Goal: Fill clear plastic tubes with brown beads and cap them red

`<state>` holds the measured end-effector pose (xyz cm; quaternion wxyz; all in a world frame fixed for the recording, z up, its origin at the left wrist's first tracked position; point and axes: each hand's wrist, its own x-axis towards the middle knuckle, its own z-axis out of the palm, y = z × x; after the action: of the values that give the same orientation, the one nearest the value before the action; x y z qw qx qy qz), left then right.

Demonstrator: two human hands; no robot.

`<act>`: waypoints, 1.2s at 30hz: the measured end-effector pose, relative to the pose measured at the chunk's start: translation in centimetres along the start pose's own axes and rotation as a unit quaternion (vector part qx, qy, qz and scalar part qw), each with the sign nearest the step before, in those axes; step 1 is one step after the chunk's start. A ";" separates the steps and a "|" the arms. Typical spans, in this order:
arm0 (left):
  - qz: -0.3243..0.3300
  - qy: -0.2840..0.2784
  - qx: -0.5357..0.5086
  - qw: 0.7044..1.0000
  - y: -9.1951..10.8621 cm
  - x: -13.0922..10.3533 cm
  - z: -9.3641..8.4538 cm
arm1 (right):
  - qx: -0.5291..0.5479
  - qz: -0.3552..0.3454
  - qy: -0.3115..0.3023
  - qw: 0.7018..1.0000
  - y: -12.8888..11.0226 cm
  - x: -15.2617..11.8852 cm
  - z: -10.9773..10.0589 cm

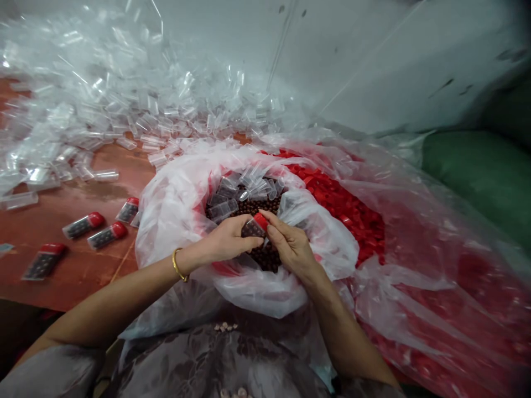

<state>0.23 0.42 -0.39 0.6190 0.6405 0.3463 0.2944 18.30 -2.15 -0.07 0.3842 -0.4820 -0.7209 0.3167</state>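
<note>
Slanting red-capped tube [253, 227], seemingly bead-filled

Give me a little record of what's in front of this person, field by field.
Left hand: holds a clear plastic tube with a red cap and dark balls inside
Right hand: at the tube's capped end
Below hands: small round dark-brown balls in a whitish translucent plastic bag
Left: four filled, red-capped tubes
Beyond: heaped clear plastic tubes
Right: small red plastic pieces
</note>
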 end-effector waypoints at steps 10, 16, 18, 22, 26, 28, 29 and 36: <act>0.013 0.001 -0.047 0.999 -0.1 -0.3 0.3 | -0.039 -0.001 0.034 0.999 -0.6 -1.0 1.9; -0.004 -0.024 -0.094 0.995 0.0 -0.4 0.7 | 0.025 0.055 -0.036 0.998 -0.5 -1.0 0.7; 0.004 -0.021 -0.093 0.995 0.0 -0.3 0.7 | 0.022 0.047 -0.057 0.997 -0.3 -0.9 0.3; 0.007 0.031 0.012 0.999 -0.1 -0.3 0.5 | -0.125 -0.065 -0.043 0.989 -0.3 -1.0 0.8; -0.017 0.046 0.048 0.998 0.0 -0.4 0.4 | -0.236 -0.127 -0.028 0.963 -0.5 -1.0 1.6; -0.021 0.045 0.042 0.998 0.0 -0.4 0.5 | -0.239 -0.133 -0.034 0.961 -0.5 -0.9 1.4; -0.016 0.042 0.038 0.998 0.0 -0.5 0.5 | -0.232 -0.139 -0.039 0.962 -0.5 -0.8 1.1; 0.032 0.009 0.068 0.997 0.0 -0.8 0.9 | -0.189 -0.196 0.033 0.962 -0.6 -2.0 0.1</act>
<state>0.52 -0.76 -0.36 0.5612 0.6890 0.3507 0.2956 18.42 -4.23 -0.08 0.3643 -0.4052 -0.8350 0.0767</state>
